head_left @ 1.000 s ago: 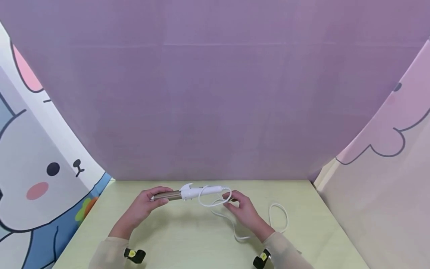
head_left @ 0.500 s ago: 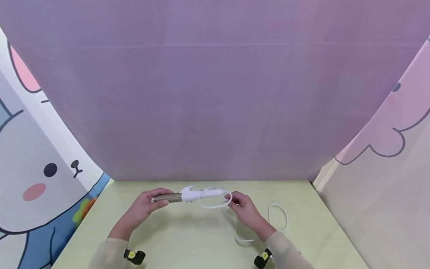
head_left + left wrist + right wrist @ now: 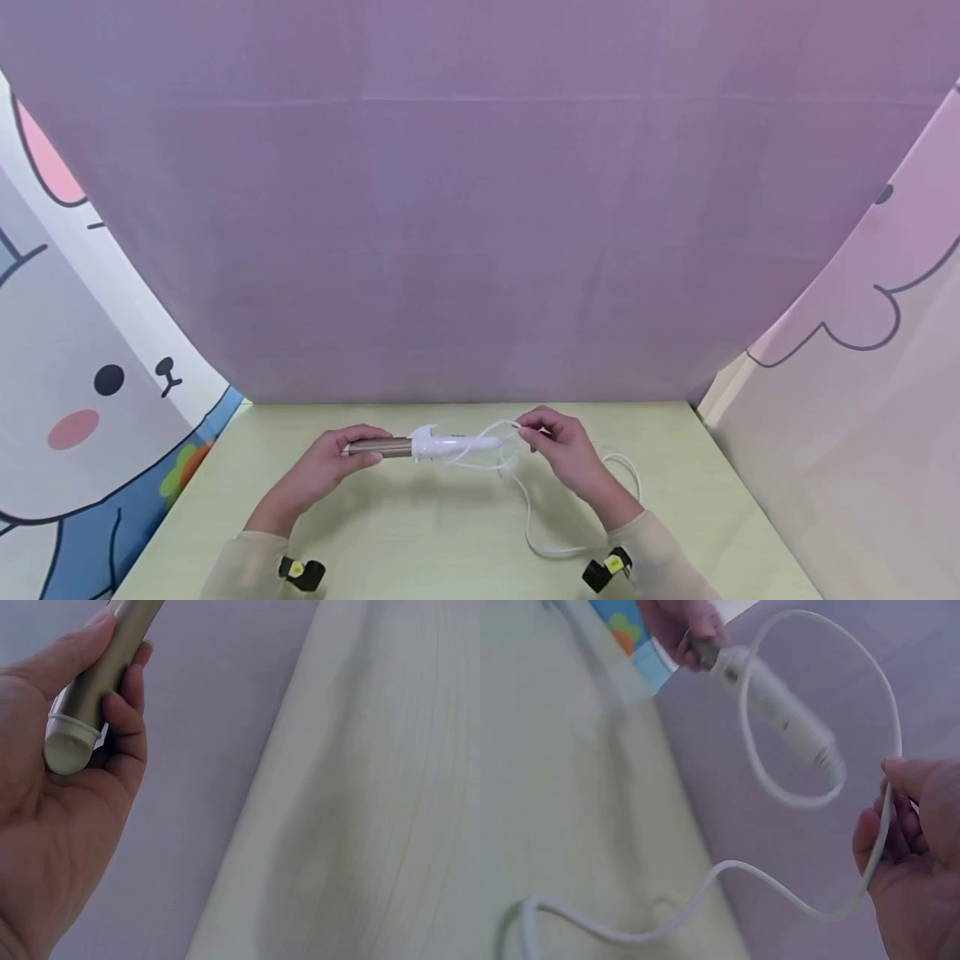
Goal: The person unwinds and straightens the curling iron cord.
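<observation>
A curling iron with a white handle and a bronze barrel is held level above the table. My left hand grips its barrel, fingers curled round near the pale end cap. The handle points right, towards my right hand. Between thumb and fingers, that hand pinches the white cord. From the handle's end the cord makes a large loop round the handle in the right wrist view. Below the pinch it runs down onto the table.
The pale wooden table lies under both hands, with more cord curled behind the right forearm. A purple panel rises at the table's back edge. Cartoon-printed panels flank it left and right.
My right hand has moved slightly right and up, drawing the cord loop away from the handle's end. The left hand and curling iron have shifted slightly right and down.
</observation>
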A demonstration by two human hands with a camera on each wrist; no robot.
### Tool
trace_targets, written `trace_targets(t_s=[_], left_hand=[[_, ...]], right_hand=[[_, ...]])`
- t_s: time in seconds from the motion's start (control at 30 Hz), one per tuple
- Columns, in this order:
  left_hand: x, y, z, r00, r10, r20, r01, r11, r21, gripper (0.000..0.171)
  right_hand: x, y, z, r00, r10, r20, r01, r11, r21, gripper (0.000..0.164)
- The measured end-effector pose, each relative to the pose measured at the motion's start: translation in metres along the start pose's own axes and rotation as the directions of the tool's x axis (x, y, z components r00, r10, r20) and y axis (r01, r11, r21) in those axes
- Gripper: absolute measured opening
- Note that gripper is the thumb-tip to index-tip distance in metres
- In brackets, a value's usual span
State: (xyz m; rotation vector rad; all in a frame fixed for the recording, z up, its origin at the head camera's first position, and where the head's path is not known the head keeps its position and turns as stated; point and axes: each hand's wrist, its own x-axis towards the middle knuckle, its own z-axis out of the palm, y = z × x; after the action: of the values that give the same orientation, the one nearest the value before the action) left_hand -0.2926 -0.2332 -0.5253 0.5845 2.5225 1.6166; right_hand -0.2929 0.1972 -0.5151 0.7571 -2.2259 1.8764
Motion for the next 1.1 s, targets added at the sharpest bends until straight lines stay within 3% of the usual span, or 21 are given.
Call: trace_targets(t_s=[0.13,0.27,0.37,0.47,0.6,0.8,0.93,1.1], left_hand=[[0.0,-0.001,-0.002,0.997,-0.035,-0.064,0.036,0.999,0.007,0.032],[0.0,-0.001,-0.005,0.994,-0.035,-0.102,0.033,0.999,-0.02,0.034],[0.001,-0.001,-0.007,0.992,-0.02,-0.123,0.016,0.999,-0.034,0.036],[0.001,-0.002,-0.008,0.99,-0.022,-0.14,0.015,0.999,-0.046,0.037],[-0.002,-0.003,-0.01,0.988,-0.029,-0.149,0.02,0.998,-0.063,0.039],[-0.009,-0.008,-0.015,0.989,-0.025,-0.146,0.012,0.996,-0.087,0.04],[-0.017,-0.014,-0.021,0.989,-0.022,-0.143,0.012,0.997,-0.07,0.039],[-0.028,-0.024,-0.032,0.987,-0.068,-0.148,0.064,0.997,-0.031,0.041]], right_hand=[[-0.007,-0.014,-0.004,0.987,-0.048,0.151,0.048,0.999,0.009,0.009],[-0.017,-0.017,-0.005,0.948,-0.042,0.316,0.064,0.996,-0.058,0.009],[-0.024,-0.012,-0.004,0.928,-0.019,0.372,0.07,0.99,-0.125,0.006],[-0.028,-0.004,-0.005,0.925,0.008,0.38,0.064,0.982,-0.177,0.006],[-0.031,0.008,-0.008,0.945,0.073,0.318,0.019,0.96,-0.279,0.01],[-0.03,0.029,-0.018,0.988,0.124,0.09,-0.08,0.917,-0.39,0.008],[-0.029,0.036,-0.024,0.992,0.122,-0.039,-0.127,0.913,-0.387,0.012],[-0.027,0.041,-0.029,0.989,0.125,-0.085,-0.148,0.913,-0.38,0.012]])
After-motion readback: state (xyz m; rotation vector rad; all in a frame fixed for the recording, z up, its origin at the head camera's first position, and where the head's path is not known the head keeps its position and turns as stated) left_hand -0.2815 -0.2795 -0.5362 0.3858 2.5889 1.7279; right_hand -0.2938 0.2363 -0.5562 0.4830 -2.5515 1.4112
